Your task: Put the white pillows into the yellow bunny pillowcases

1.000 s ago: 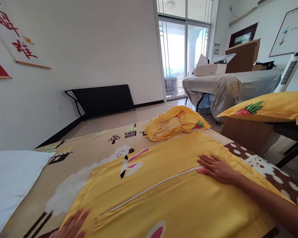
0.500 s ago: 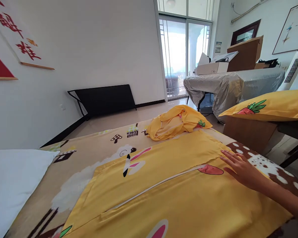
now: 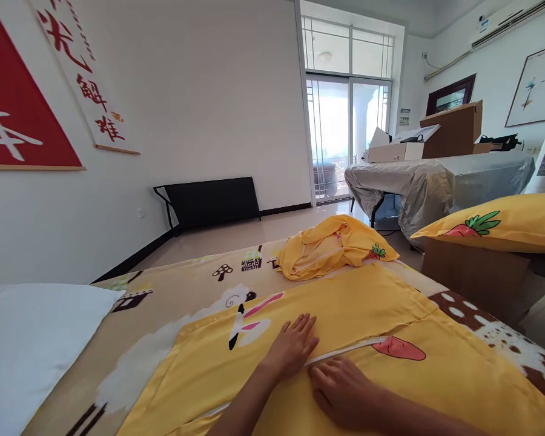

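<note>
A yellow pillowcase [image 3: 367,297] with rabbit and carrot prints lies spread out on the bed, a pale strip [image 3: 352,348] running along the opening across its middle. My left hand [image 3: 293,345] rests flat on the fabric just beyond that opening, fingers stretched out. Close beside it, my right hand [image 3: 338,390] has its fingers curled at the near edge of the opening; the fingertips are partly hidden and slightly blurred. Behind the pillowcase sits a crumpled yellow cloth [image 3: 313,251] with a carrot print.
A white pillow [image 3: 49,339] lies at the left on the patterned bed sheet [image 3: 163,315]. To the right, a yellow carrot-print pillow [image 3: 504,225] rests above a cardboard box [image 3: 467,272]. Farther back stand a plastic-covered table [image 3: 399,184] with boxes and a folded black panel [image 3: 213,203].
My right hand has moved from the pillowcase's right side to its middle opening. My left hand has come into view beside it. The view has tilted up and turned slightly left.
</note>
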The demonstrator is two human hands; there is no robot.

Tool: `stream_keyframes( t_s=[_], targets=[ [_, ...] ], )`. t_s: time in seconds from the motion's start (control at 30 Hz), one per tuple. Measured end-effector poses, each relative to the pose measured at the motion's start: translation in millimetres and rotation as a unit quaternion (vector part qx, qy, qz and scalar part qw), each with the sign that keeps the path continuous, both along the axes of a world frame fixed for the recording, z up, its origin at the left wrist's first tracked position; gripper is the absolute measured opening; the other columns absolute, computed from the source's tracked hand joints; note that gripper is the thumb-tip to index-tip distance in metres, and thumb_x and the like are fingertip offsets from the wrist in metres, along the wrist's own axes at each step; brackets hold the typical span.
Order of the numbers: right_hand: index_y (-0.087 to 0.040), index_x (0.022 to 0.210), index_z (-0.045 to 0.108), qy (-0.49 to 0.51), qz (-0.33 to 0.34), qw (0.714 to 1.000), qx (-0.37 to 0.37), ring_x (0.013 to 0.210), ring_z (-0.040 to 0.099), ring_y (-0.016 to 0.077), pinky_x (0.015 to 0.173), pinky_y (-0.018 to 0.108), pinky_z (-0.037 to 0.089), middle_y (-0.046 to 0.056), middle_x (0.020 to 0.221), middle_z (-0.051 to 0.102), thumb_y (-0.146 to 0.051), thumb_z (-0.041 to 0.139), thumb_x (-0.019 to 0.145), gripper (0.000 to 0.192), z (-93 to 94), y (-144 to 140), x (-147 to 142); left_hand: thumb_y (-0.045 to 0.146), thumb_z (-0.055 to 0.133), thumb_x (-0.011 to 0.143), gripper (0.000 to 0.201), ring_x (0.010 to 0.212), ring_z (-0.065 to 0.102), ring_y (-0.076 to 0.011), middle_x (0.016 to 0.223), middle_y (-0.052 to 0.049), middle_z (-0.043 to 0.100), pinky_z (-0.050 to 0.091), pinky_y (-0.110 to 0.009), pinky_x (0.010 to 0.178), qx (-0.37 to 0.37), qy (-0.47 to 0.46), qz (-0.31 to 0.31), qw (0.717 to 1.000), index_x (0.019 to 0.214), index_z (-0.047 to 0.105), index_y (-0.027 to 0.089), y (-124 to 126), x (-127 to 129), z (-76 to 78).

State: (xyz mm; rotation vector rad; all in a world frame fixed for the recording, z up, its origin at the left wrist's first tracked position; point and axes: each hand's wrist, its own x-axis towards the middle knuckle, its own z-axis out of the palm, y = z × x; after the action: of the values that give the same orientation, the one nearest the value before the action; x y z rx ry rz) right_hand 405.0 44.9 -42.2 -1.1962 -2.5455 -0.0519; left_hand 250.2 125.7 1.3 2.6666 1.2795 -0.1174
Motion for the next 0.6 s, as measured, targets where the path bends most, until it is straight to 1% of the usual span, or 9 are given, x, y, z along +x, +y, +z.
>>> stream_keyframes(
  t_s=[0.07, 0.1, 0.2, 0.3, 0.43, 0.5, 0.6],
  targets=[
    [-0.02, 0.091, 0.058, 0.036, -0.03, 0.999, 0.005, 0.08, 0.064, 0.017, 0.074, 0.027, 0.043, 0.002, 0.086, 0.069, -0.02, 0.046, 0.082, 0.015, -14.5, 4, 3, 0.057, 0.016, 0.092, 0.063, 0.144, 0.012, -0.0204, 0.156, -0.005, 0.014, 0.014, -0.048, 0.116, -0.019, -0.024, -0.004, 1.0, 0.148, 0.02, 0.026, 12, -4, -18.6],
    [-0.02, 0.091, 0.057, 0.034, -0.033, 0.999, 0.009, 0.079, 0.064, 0.0168, 0.074, 0.027, 0.042, 0.001, 0.085, 0.069, -0.02, 0.049, 0.078, 0.015, -20.6, 6, 4, 0.06, 0.017, 0.091, 0.064, 0.145, 0.01, -0.0204, 0.157, -0.003, 0.011, 0.011, -0.049, 0.117, -0.024, -0.041, -0.011, 0.999, 0.148, 0.019, 0.03, 15, -6, -26.2],
    [-0.02, 0.09, 0.057, 0.02, -0.017, 0.999, 0.045, 0.073, 0.063, 0.0173, 0.07, 0.027, 0.042, 0.001, 0.083, 0.069, -0.019, 0.052, 0.072, 0.018, -36.6, 14, 5, 0.069, 0.024, 0.086, 0.071, 0.145, 0.007, -0.0224, 0.157, -0.002, 0.007, 0.006, -0.052, 0.116, -0.029, -0.074, -0.03, 0.996, 0.147, 0.016, 0.035, 20, -12, -39.9],
    [-0.019, 0.09, 0.055, 0.024, -0.005, 0.997, 0.075, 0.069, 0.062, 0.0169, 0.068, 0.028, 0.04, 0.001, 0.08, 0.068, -0.018, 0.052, 0.073, 0.018, -47.0, 18, 4, 0.073, 0.032, 0.081, 0.078, 0.145, 0.006, -0.0252, 0.157, -0.004, 0.006, 0.005, -0.054, 0.116, -0.033, -0.068, -0.033, 0.997, 0.147, 0.015, 0.036, 20, -12, -40.9],
    [-0.02, 0.079, 0.053, 0.017, -0.01, 0.998, 0.066, 0.06, 0.059, 0.0146, 0.064, 0.028, 0.036, -0.001, 0.068, 0.066, -0.016, 0.052, 0.074, 0.006, -49.5, 16, 2, 0.071, 0.028, 0.083, 0.072, 0.145, 0.006, -0.0238, 0.157, -0.002, 0.006, 0.004, -0.053, 0.116, -0.053, -0.051, -0.021, 0.997, 0.147, 0.017, 0.037, 22, -8, -33.0],
    [-0.019, 0.074, 0.053, 0.007, 0.0, 0.998, 0.055, 0.056, 0.057, 0.0134, 0.061, 0.027, 0.033, -0.001, 0.065, 0.065, -0.014, 0.054, 0.073, 0.005, -49.8, 13, 2, 0.07, 0.027, 0.084, 0.07, 0.145, 0.005, -0.0224, 0.157, 0.0, 0.006, 0.003, -0.053, 0.116, -0.062, -0.046, -0.018, 0.997, 0.146, 0.017, 0.04, 28, -6, -29.9],
    [-0.018, 0.07, 0.053, -0.013, 0.023, 0.999, 0.047, 0.05, 0.053, 0.0119, 0.056, 0.027, 0.029, -0.001, 0.06, 0.063, -0.013, 0.055, 0.073, 0.007, -53.7, 9, 1, 0.072, 0.031, 0.082, 0.072, 0.145, 0.004, -0.0212, 0.157, 0.002, 0.003, 0.002, -0.052, 0.116, -0.07, -0.033, 0.003, 0.997, 0.146, 0.015, 0.042, 46, -5, -28.7]
  ],
)
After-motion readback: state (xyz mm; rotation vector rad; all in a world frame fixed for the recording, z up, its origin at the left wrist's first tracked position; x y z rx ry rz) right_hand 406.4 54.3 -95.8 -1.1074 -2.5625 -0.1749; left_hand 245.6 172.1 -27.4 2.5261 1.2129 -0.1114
